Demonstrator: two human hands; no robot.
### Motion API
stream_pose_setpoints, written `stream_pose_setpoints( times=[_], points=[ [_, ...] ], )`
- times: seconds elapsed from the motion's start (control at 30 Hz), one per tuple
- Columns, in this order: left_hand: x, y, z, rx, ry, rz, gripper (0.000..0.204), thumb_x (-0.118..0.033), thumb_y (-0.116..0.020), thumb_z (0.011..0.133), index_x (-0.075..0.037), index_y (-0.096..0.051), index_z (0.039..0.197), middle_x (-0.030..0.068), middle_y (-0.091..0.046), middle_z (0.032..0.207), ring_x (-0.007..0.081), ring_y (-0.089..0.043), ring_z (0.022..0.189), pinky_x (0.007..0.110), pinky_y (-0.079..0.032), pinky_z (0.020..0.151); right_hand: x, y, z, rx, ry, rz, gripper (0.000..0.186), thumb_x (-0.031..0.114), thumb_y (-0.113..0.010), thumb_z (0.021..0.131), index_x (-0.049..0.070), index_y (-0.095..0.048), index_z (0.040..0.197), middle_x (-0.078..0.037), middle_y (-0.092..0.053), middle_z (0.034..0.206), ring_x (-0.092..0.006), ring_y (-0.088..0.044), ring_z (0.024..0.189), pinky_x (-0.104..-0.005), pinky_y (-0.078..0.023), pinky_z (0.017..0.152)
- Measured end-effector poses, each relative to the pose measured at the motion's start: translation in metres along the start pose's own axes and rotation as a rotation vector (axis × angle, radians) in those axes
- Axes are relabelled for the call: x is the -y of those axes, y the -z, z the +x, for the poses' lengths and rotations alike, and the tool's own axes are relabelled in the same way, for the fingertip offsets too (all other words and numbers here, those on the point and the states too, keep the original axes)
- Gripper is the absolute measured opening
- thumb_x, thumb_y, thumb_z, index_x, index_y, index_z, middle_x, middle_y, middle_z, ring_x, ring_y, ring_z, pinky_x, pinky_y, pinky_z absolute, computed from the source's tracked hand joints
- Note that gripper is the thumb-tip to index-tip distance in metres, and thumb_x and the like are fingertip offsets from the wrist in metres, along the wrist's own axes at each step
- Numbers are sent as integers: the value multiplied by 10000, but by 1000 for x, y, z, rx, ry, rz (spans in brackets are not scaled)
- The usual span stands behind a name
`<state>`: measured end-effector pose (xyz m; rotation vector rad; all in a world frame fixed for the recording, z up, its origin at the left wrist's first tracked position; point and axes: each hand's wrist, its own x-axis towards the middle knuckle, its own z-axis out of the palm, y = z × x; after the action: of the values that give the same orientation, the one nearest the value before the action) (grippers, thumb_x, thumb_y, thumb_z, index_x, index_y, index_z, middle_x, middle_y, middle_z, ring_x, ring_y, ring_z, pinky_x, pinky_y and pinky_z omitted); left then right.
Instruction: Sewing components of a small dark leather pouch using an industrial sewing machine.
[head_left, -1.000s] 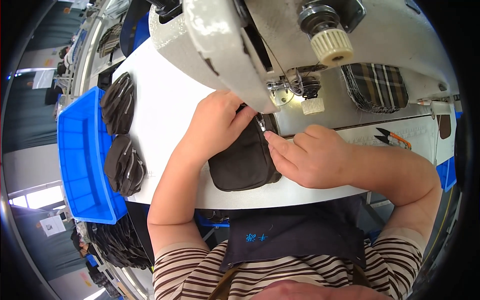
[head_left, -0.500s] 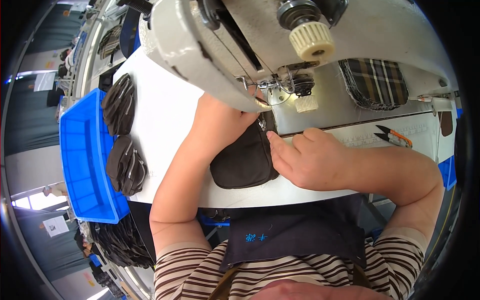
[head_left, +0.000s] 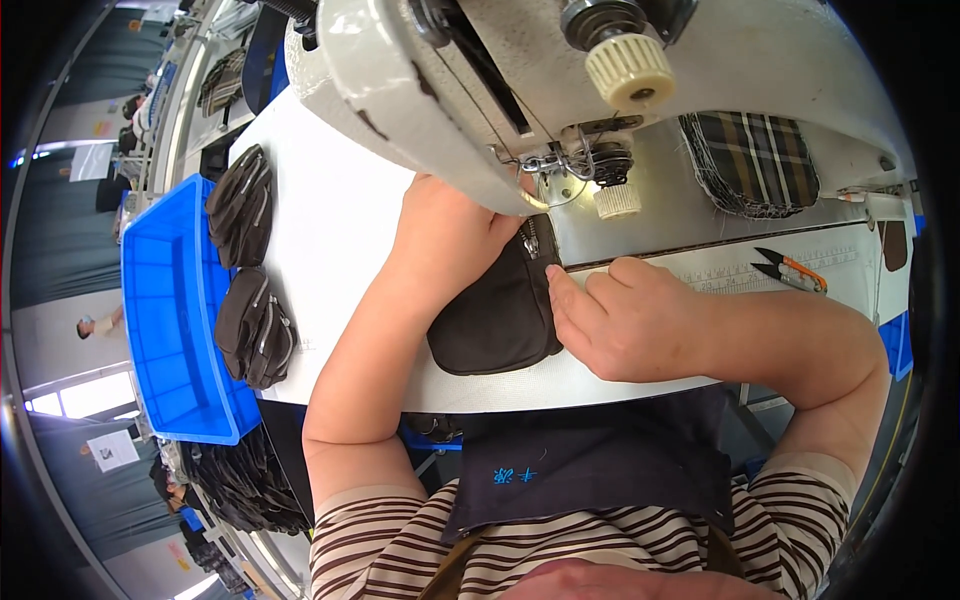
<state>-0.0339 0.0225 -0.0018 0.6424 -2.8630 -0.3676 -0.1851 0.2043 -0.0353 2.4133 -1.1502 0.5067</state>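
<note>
A dark brown zippered pouch (head_left: 490,325) lies on the white table below the head of a sewing machine (head_left: 440,120). Its zipper (head_left: 529,236) runs up toward the needle area, where the machine hides the pouch's far end. My left hand (head_left: 450,225) is at the pouch's upper left, its fingertips out of sight behind the machine head, so their grip cannot be made out. On the right edge of the pouch, my right hand (head_left: 625,318) is closed, thumb and index finger pinching the fabric just below the zipper pull.
Two stacks of dark pouches (head_left: 240,205) lie at the table's left, beside a blue plastic bin (head_left: 180,310). Plaid fabric pieces (head_left: 755,165) rest right of the needle. Orange-handled thread snips (head_left: 790,271) lie near a printed ruler strip (head_left: 715,281).
The pouch has shifted slightly forward and right, with both hands moving along with it. More of the zipper's teeth show above the pull.
</note>
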Motion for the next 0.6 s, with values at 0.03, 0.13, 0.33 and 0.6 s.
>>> stream_pose_setpoints(
  times=[0.03,0.13,0.33,0.6],
  points=[
    [-1,0,0,3,8,10,283,-265,-782,914,-108,-805,1149,171,-761,907,367,-725,808,441,-585,731,0,1,0,0,-1,0,247,210,-693,762,19,-766,901,-203,-783,1003,-150,-600,625,-291,-399,534],
    [-4,2,0,37,40,13,288,-266,-783,909,-110,-803,1150,161,-760,903,364,-722,841,444,-585,750,0,2,0,7,1,18,243,206,-694,762,15,-763,896,-202,-783,998,-151,-602,635,-289,-399,538],
    [-3,-1,-1,3,-17,33,299,-243,-785,895,-100,-789,1158,145,-765,918,361,-716,880,448,-581,777,0,3,1,-11,1,10,238,194,-694,756,4,-755,886,-191,-780,971,-147,-597,660,-282,-384,535],
    [-6,-3,-1,-24,-23,41,280,-228,-792,891,-94,-791,1137,152,-766,917,358,-724,854,432,-580,754,-2,6,1,-2,28,-45,238,185,-691,730,-7,-750,857,-141,-758,889,-139,-566,655,-278,-353,526]
  ],
)
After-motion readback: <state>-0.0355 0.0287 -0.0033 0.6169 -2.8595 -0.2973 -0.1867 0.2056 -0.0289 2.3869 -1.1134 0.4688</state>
